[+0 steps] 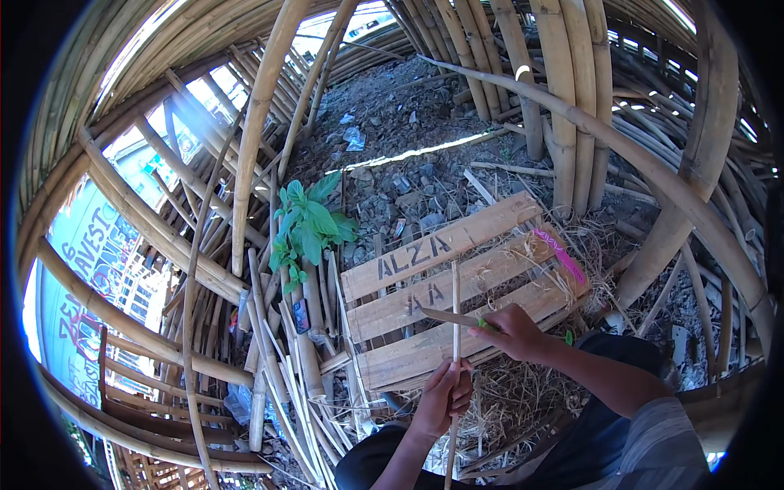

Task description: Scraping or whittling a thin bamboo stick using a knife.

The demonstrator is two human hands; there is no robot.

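My left hand (442, 398) is closed around a thin, pale bamboo strip (456, 306), which stands nearly upright in the view. The strip's lower end runs down between my legs to the bottom edge. In my right hand (513, 334) is a knife (447, 316) with a green handle, gripped with the fingers wrapped round. Its blade points left and crosses the strip above my left hand. Whether the edge bites into the strip I cannot tell. Just beyond both hands lies a slatted wooden crate (384, 306) with dark lettering and a pink mark at its right end.
Bamboo strips and poles (306, 347) lie piled left of the crate, with a phone-like object (301, 316) among them. A leafy green plant (310, 224) grows behind. Thick bamboo posts (563, 106) stand at the back right. Shavings (514, 408) cover the ground near my legs.
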